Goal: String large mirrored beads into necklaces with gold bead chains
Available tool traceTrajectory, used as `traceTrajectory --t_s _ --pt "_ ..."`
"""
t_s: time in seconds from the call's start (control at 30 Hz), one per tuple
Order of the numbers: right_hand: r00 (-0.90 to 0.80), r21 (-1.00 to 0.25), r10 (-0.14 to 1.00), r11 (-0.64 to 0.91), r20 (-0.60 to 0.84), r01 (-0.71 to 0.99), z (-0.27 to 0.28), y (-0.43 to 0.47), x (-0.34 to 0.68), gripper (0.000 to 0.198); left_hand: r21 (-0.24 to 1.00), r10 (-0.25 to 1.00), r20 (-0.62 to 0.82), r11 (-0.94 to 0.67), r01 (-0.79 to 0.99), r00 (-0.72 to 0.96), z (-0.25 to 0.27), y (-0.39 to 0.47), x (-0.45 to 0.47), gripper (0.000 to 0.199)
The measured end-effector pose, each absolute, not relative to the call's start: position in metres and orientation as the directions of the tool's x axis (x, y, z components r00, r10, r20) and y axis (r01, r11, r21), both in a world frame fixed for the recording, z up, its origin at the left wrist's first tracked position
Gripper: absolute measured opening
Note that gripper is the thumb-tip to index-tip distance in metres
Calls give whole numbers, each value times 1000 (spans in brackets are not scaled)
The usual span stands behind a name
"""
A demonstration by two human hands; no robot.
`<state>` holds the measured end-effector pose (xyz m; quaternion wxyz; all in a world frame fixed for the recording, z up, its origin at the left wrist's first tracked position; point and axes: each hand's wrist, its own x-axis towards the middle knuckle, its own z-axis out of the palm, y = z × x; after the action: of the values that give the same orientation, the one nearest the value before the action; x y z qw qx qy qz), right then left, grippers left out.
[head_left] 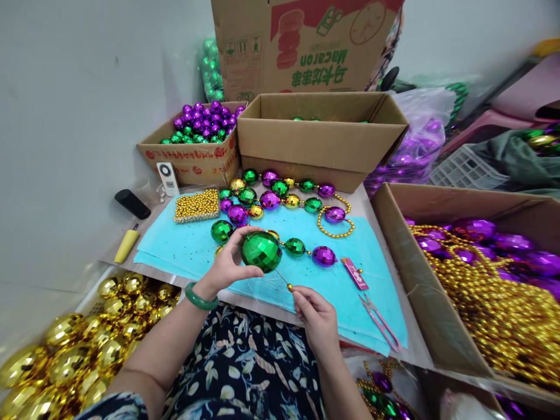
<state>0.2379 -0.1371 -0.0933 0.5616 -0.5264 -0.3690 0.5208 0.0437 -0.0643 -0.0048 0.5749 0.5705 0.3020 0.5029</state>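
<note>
My left hand (231,262), with a green bangle (201,296) on its wrist, is wrapped round a large faceted green ball bead (261,252). From that bead's lower side a thin cord (282,279) runs to a small gold bead (289,287). The fingertips of my right hand (314,315) pinch at this small bead and the cord's end. Beyond my hands lies a strand of green, purple and gold ball beads (270,200) on a blue cloth (371,274). Its near part, with a purple bead (324,256), reaches right of the held bead.
Pink snips (380,324) and a pink packet (355,274) lie at right. A tray of small gold beads (196,205) and a yellow-handled tool (126,245) are at left. Cardboard boxes (324,137) stand behind; gold ball beads (111,353) fill a container at lower left, gold strands (499,315) a right box.
</note>
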Motion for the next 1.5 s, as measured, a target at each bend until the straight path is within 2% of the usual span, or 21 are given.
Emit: traceTrajectory --t_s 0.2,0.4,0.77,0.87,0.93,1.03,1.1,1.23,1.37,1.5 --pt "159 -976 979 -96 -128 -194 -102 -133 242 23 961 896 226 -141 -237 382 -7 -63 43 72" --pt "151 -939 968 -148 -202 -309 -109 -134 237 27 944 910 191 -67 -324 368 -12 -65 48 74" --pt "164 -948 970 -128 -182 -292 -108 -132 238 30 949 893 254 -156 -274 372 -11 -68 50 77" --pt "152 -960 979 -92 -136 -265 -101 -134 238 29 950 917 193 -85 -300 349 -5 -70 51 72" --pt "116 -971 989 -60 -89 -230 -94 -135 238 31 928 938 99 33 -370 332 -4 -69 52 69" --pt "39 -985 998 -37 -44 -170 -84 -135 236 32 813 935 -89 268 -517 344 -8 -67 54 62" --pt "21 -987 999 -38 -42 -159 -79 -136 234 29 703 919 -176 368 -609 353 -14 -66 56 55" --pt "44 -979 996 -71 -81 -192 -70 -136 228 26 586 902 -250 430 -687 352 -23 -63 59 47" --pt "72 -969 988 -121 -139 -216 -62 -135 225 28 584 896 -291 443 -680 335 -23 -61 60 37" --pt "119 -984 984 -112 -129 -139 -55 -135 224 30 583 912 -300 407 -704 278 -19 -58 56 29"
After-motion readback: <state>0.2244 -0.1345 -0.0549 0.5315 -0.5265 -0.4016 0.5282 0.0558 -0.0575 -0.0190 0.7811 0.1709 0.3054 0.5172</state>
